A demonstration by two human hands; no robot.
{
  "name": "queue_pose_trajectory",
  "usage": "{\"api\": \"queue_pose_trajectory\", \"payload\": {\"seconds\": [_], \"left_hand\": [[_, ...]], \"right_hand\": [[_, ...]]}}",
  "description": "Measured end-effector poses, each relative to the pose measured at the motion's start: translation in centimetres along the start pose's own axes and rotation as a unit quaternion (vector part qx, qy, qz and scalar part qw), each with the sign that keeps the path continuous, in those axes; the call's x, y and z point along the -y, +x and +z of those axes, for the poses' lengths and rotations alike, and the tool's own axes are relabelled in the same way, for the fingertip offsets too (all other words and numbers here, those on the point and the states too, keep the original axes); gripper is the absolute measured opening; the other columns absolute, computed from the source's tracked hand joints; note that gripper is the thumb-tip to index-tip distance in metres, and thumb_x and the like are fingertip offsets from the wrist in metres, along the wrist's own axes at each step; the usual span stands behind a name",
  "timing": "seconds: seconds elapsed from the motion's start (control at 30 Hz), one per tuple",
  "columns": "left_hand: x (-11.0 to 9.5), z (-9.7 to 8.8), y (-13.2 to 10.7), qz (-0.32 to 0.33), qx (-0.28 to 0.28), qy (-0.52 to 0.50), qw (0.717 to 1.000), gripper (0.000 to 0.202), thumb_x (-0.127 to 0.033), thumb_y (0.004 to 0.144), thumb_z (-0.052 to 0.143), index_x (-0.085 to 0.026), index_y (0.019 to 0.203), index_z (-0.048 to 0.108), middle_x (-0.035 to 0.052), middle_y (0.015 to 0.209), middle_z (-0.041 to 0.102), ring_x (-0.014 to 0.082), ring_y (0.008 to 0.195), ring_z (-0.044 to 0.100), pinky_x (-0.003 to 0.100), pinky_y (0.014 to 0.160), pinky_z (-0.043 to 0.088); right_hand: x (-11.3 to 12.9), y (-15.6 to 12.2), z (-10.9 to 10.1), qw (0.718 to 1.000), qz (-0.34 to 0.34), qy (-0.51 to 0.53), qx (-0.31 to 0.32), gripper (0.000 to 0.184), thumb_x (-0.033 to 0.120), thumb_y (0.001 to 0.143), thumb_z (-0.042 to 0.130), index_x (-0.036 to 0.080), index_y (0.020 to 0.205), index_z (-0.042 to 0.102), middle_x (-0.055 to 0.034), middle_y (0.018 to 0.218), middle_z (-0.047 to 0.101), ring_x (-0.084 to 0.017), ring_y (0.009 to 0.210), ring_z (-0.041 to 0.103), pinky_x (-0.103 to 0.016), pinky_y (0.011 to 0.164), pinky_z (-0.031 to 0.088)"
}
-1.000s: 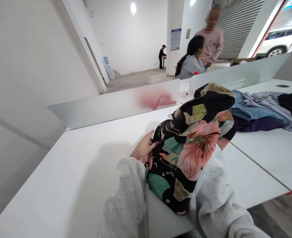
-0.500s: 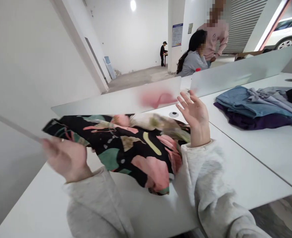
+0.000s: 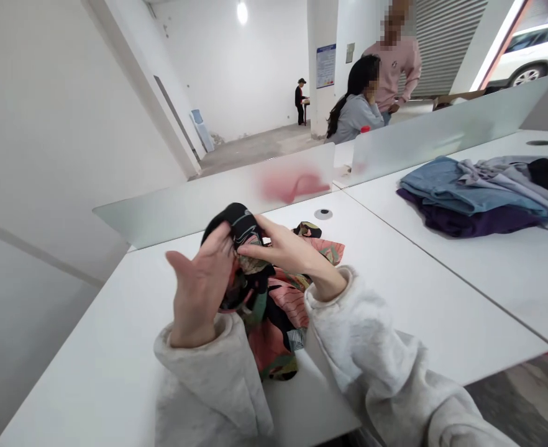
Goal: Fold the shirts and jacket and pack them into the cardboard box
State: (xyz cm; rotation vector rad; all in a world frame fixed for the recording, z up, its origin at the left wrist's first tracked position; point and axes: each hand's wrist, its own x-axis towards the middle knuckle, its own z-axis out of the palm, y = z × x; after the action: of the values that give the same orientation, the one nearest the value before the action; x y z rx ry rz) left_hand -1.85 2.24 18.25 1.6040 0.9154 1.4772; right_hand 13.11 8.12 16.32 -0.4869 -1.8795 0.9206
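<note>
A black garment with pink and green floral print (image 3: 274, 304) is bunched between my two hands above the white table (image 3: 115, 366). My left hand (image 3: 202, 288) is raised with the palm toward me, its fingers closed on the top fold of the cloth. Across from it, my right hand (image 3: 287, 251) pinches the same fold with its fingertips. The rest of the garment hangs down and trails onto the table behind my right wrist. Both arms wear light grey fleece sleeves.
A pile of folded clothes, blue, purple and grey (image 3: 483, 195), lies on the adjoining table at the right. Frosted divider panels (image 3: 185, 198) run along the table's far edge. Two people (image 3: 371, 87) are beyond the dividers; another stands far back.
The garment was spread wide between my hands half a second ago, my right hand open. Both hands have come together at the centre and now hold the cloth bunched up.
</note>
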Motion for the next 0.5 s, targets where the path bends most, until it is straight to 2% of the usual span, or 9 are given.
{"api": "queue_pose_trajectory", "payload": {"seconds": [0.1,0.17,0.23,0.3,0.33,0.37,0.4,0.43,0.5], "left_hand": [[1.1,-0.5,0.1,0.008,-0.012,0.102,0.995,0.071,-0.074,0.083,0.022,-0.027,0.123,0.056,0.0044,0.128,0.057,0.0261,0.127,0.045,0.040,0.101,0.044],[1.7,-1.3,0.3,0.020,0.005,0.216,0.976,0.061,-0.064,0.089,0.026,-0.025,0.124,0.055,0.0051,0.127,0.057,0.0257,0.124,0.047,0.042,0.107,0.036],[2.1,-2.0,0.7,0.026,0.070,0.330,0.941,0.051,-0.053,0.093,0.025,-0.023,0.116,0.060,0.0040,0.119,0.062,0.0231,0.117,0.053,0.048,0.114,0.020],[2.5,-2.3,1.0,0.029,0.166,0.405,0.898,0.047,-0.045,0.096,0.024,-0.023,0.098,0.066,0.0002,0.103,0.068,0.0179,0.101,0.060,0.050,0.116,0.006],[2.6,-2.3,1.2,0.039,0.201,0.429,0.880,0.044,-0.044,0.095,0.027,-0.022,0.088,0.065,-0.0018,0.092,0.069,0.0153,0.090,0.061,0.050,0.116,0.004],[2.6,-2.3,1.3,0.058,0.211,0.448,0.867,0.040,-0.043,0.094,0.033,-0.022,0.080,0.063,-0.0035,0.081,0.067,0.0134,0.080,0.061,0.049,0.116,0.006],[2.6,-2.2,1.4,0.088,0.195,0.462,0.861,0.034,-0.043,0.092,0.040,-0.021,0.075,0.060,-0.0045,0.073,0.064,0.0124,0.073,0.059,0.048,0.116,0.012],[2.4,-2.2,1.4,0.127,0.151,0.472,0.859,0.029,-0.043,0.089,0.048,-0.021,0.071,0.057,-0.0049,0.068,0.060,0.0125,0.070,0.057,0.048,0.115,0.018],[2.0,-2.3,1.2,0.206,0.008,0.466,0.860,0.024,-0.039,0.083,0.058,-0.021,0.070,0.051,-0.0024,0.072,0.057,0.0154,0.080,0.058,0.046,0.109,0.030]], "right_hand": [[-0.1,0.1,-0.8,0.999,0.003,-0.031,-0.025,0.033,0.046,0.087,0.050,0.017,0.097,0.061,-0.0034,0.089,0.063,-0.019,0.087,0.057,-0.035,0.084,0.045],[0.2,-0.1,-1.9,0.998,-0.001,0.001,-0.062,0.033,0.047,0.087,0.049,0.017,0.092,0.061,-0.0023,0.087,0.062,-0.017,0.085,0.057,-0.032,0.081,0.047],[0.4,-0.3,-2.9,0.992,-0.001,0.046,-0.114,0.034,0.051,0.085,0.052,0.019,0.093,0.060,-0.0011,0.087,0.062,-0.016,0.085,0.057,-0.029,0.078,0.048],[0.4,-0.5,-3.6,0.983,0.013,0.078,-0.164,0.037,0.055,0.083,0.054,0.020,0.095,0.060,-0.0002,0.085,0.061,-0.016,0.083,0.058,-0.028,0.075,0.049],[0.3,-0.6,-3.8,0.979,0.021,0.086,-0.184,0.039,0.057,0.082,0.054,0.021,0.096,0.059,0.0000,0.083,0.061,-0.015,0.081,0.058,-0.027,0.073,0.050],[0.2,-0.6,-4.0,0.975,0.027,0.091,-0.201,0.040,0.058,0.082,0.054,0.021,0.096,0.059,0.0000,0.083,0.061,-0.015,0.080,0.059,-0.027,0.072,0.050],[0.1,-0.7,-4.2,0.972,0.031,0.094,-0.215,0.042,0.060,0.081,0.054,0.022,0.097,0.058,0.0000,0.083,0.061,-0.015,0.079,0.059,-0.027,0.071,0.051],[0.0,-0.8,-4.4,0.969,0.032,0.096,-0.226,0.043,0.061,0.080,0.054,0.022,0.098,0.058,-0.0001,0.083,0.061,-0.015,0.079,0.059,-0.027,0.071,0.051],[0.1,-1.0,-4.9,0.967,0.031,0.096,-0.235,0.044,0.062,0.080,0.054,0.024,0.101,0.056,-0.0002,0.084,0.061,-0.016,0.079,0.060,-0.028,0.071,0.052]]}}
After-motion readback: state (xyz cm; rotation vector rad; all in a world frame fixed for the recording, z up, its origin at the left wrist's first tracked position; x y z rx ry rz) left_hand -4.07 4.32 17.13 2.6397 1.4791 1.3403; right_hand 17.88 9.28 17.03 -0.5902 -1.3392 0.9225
